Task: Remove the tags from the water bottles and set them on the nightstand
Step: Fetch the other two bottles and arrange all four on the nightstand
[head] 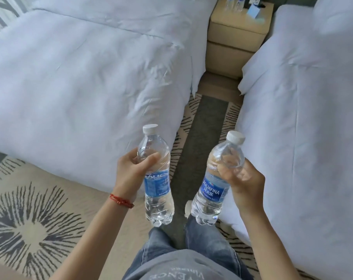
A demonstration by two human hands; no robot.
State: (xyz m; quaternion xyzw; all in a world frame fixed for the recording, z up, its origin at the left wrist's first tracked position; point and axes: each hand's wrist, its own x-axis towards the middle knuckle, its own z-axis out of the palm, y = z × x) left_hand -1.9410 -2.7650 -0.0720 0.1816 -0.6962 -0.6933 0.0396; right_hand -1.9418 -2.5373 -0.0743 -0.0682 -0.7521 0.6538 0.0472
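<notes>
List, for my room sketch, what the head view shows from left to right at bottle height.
Left bed → left hand → left bottle → right bottle → right hand → right bed.

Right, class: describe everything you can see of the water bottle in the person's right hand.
The right-hand bottle is clear plastic, full of water, with a white screw cap closed on top and a blue Aquafina label round its middle. It tilts, cap up and to the right, base low above the person's jeans. The right hand grips its upper part below the neck. No tag shows on it.
</notes>
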